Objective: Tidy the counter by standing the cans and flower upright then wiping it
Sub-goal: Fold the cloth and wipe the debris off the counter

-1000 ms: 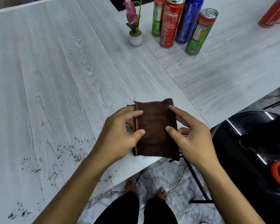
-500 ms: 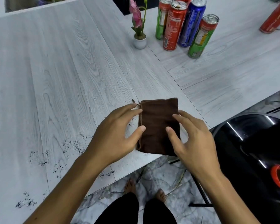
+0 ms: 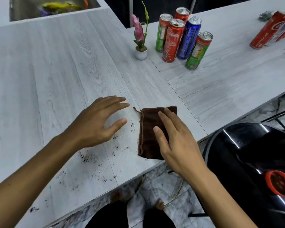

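A folded brown cloth (image 3: 150,129) lies flat near the front edge of the white wood-grain counter (image 3: 64,71). My right hand (image 3: 176,140) rests on it with fingers spread flat. My left hand (image 3: 99,122) hovers open to the cloth's left, holding nothing, above black crumbs (image 3: 87,157). Further back, a pink flower in a small white pot (image 3: 141,46) stands upright. Beside it stand several cans (image 3: 179,38) in a tight group, red, green and blue.
More cans (image 3: 270,30) lean at the far right edge of the counter. A sink (image 3: 48,9) is set into the far left corner. A black glossy chair (image 3: 253,162) with a red lid (image 3: 280,185) stands at the right; my feet show below.
My left hand let go of the cloth and moved left with fingers spread. My right hand went from pinching the cloth's edge to lying flat on it. The view tilted up.
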Demonstrator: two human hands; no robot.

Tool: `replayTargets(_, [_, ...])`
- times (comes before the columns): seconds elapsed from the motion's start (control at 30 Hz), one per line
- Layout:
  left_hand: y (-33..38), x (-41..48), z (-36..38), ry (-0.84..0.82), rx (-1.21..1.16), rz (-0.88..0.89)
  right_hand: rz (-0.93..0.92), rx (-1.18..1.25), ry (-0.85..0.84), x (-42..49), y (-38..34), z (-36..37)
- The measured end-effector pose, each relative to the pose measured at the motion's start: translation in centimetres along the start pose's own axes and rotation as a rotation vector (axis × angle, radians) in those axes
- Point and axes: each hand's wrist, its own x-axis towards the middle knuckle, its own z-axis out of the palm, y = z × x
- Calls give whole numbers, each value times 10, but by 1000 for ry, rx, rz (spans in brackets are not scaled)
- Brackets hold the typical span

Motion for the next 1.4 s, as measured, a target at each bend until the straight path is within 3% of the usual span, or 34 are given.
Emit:
replayTargets(0.4, [-102, 59, -2, -109, 49, 257, 166, -167, -9, 28, -12, 51])
replayTargets(0.63, [-122, 69, 8, -132, 35, 348, 217, -279, -41, 36, -16, 70])
replayTargets(1.17, [-145, 83, 17, -161, 96, 418, 283, -286, 39, 54, -28, 90])
replayTargets(1.4, [-146, 82, 13, -169, 63, 404, 218, -298, 5, 65, -57, 105])
